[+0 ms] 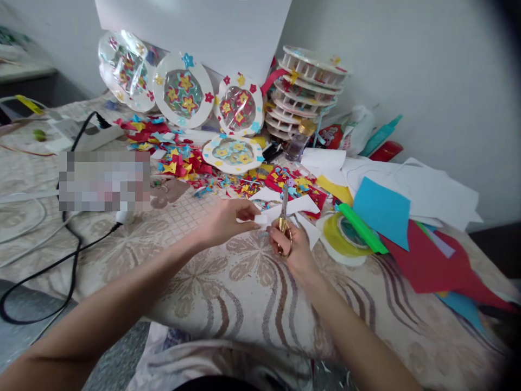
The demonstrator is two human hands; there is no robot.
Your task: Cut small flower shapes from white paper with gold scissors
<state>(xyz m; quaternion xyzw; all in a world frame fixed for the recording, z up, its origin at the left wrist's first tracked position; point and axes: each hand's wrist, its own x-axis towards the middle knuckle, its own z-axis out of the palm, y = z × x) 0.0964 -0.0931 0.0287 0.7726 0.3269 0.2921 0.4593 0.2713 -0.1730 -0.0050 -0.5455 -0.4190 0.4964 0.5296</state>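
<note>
My left hand point(228, 220) pinches a piece of white paper point(299, 207) at its near edge, just above the patterned cloth. My right hand point(291, 247) is closed through the gold handles of small scissors point(284, 214), whose blades point away from me into the white paper. The two hands are almost touching at the middle of the table. Heaps of red, yellow and blue paper scraps point(185, 163) lie just beyond them.
Decorated paper plates point(183, 89) lean on the back wall, with one flat plate point(233, 153) and a stack of plates point(307, 87). Coloured sheets point(382, 212), a green marker point(362, 228), a tape roll point(345, 236) and white sheets point(427, 184) sit right. Cables point(69, 255) and a power strip point(87, 133) lie left.
</note>
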